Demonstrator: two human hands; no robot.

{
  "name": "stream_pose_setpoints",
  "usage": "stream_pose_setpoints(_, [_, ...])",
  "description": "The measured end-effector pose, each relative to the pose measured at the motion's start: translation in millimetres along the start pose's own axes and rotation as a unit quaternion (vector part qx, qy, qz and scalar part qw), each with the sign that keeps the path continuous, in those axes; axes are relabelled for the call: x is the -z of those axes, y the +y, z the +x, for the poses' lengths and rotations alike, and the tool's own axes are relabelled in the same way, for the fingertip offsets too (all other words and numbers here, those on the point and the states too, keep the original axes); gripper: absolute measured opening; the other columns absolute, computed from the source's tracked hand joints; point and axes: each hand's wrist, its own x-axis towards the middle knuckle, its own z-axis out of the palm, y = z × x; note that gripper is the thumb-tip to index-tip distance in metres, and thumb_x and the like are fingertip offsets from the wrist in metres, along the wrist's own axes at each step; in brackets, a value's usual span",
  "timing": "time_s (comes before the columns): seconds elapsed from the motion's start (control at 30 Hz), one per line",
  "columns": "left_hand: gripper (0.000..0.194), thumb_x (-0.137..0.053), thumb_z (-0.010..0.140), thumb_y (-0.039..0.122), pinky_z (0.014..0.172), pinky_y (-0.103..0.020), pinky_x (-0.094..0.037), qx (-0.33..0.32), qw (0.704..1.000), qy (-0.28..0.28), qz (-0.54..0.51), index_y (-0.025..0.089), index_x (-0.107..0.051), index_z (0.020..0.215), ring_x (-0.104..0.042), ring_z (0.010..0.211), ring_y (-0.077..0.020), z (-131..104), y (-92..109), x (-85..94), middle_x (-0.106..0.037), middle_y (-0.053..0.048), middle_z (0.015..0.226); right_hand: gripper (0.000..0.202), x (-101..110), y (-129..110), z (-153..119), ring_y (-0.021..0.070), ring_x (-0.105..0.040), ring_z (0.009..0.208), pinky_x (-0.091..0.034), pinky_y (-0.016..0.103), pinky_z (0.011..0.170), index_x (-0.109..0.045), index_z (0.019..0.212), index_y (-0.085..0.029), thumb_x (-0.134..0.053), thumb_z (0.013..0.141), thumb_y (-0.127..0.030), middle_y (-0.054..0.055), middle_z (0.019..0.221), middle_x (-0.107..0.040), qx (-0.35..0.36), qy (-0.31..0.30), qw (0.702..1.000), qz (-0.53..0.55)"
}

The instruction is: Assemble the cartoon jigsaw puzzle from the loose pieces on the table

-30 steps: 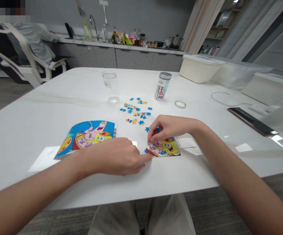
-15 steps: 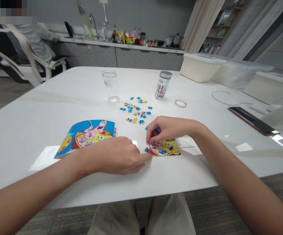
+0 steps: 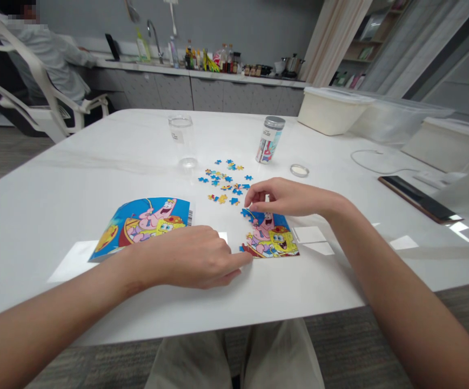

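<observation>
A partly joined cartoon puzzle [image 3: 273, 235] lies near the table's front edge, its left side jagged. My left hand [image 3: 202, 256] rests beside it, index fingertip on its lower left corner, the other fingers curled under with nothing visible in them. Over the puzzle's top edge is my right hand [image 3: 273, 195], thumb and fingers bent toward each other; whether a piece is between them is hidden. Loose puzzle pieces [image 3: 222, 199] are scattered just behind. To the left lies a picture sheet [image 3: 147, 219] with the same cartoon, partly covered by my left forearm.
Behind the pieces stand an open clear jar [image 3: 182, 140] and a lidded jar [image 3: 270, 140], with a round lid [image 3: 300, 170] nearby. A dark tablet [image 3: 419, 200] and storage boxes [image 3: 332, 113] are on the right. A person [image 3: 48, 54] sits at the back left.
My right hand has moved up and away from the puzzle's left part to its top edge, uncovering the pink figure. My left hand has stayed in place.
</observation>
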Motion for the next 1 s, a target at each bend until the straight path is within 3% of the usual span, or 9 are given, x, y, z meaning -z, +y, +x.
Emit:
stream_pose_setpoints(0.17, [0.020,-0.047,0.090,0.019,0.041,-0.027,-0.028,-0.004,1.000,0.007,0.007,0.018,-0.056,0.107,-0.046,0.039,-0.0117,-0.3,-0.3,0.3,-0.060,0.002,0.053,0.023,14.2,28.7,-7.4,0.0191,-0.059,0.082,-0.040,0.030,0.073,-0.068,0.095,-0.019,-0.052,0.084,-0.032,0.007,0.093,-0.069,-0.095,0.104,0.983,-0.120])
stream_pose_setpoints(0.37, [0.013,-0.047,0.092,0.025,0.040,-0.028,-0.026,0.021,0.999,0.008,0.045,0.018,-0.057,0.092,-0.047,0.039,-0.0120,-0.4,-4.8,0.8,-0.060,0.001,0.053,0.025,17.4,49.2,-11.4,0.0211,-0.059,0.081,-0.040,0.032,0.073,-0.070,0.092,-0.019,-0.055,0.082,-0.036,0.009,0.093,-0.069,-0.157,0.091,0.972,-0.146])
stream_pose_setpoints(0.53, [0.022,-0.044,0.095,0.029,0.041,-0.028,-0.027,0.050,0.997,0.017,0.059,0.018,-0.055,0.078,-0.047,0.039,-0.0115,0.6,-7.8,-1.5,-0.058,0.001,0.052,0.027,13.8,47.9,-8.8,0.0213,-0.059,0.081,-0.042,0.032,0.071,-0.068,0.093,-0.017,-0.059,0.079,-0.038,0.010,0.094,-0.068,-0.133,0.071,0.978,-0.143])
stream_pose_setpoints(0.8, [0.017,-0.045,0.094,0.026,0.041,-0.028,-0.026,0.041,0.997,0.024,0.054,0.018,-0.055,0.083,-0.044,0.038,-0.0109,1.2,-7.0,-0.8,-0.057,0.002,0.051,0.020,12.1,43.1,-7.5,0.0198,-0.061,0.084,-0.044,0.030,0.072,-0.067,0.087,-0.019,-0.061,0.073,-0.030,0.006,0.093,-0.069,-0.125,0.042,0.989,-0.070])
stream_pose_setpoints(1.0, [0.020,-0.040,0.095,0.023,0.040,-0.028,-0.027,0.030,0.998,0.050,0.037,0.018,-0.054,0.083,-0.040,0.036,-0.0112,-0.5,-6.9,-4.0,-0.056,0.002,0.049,0.029,12.3,45.4,-6.0,0.0189,-0.061,0.080,-0.045,0.030,0.070,-0.067,0.097,-0.017,-0.063,0.071,-0.031,0.007,0.093,-0.069,-0.114,0.030,0.992,-0.043])
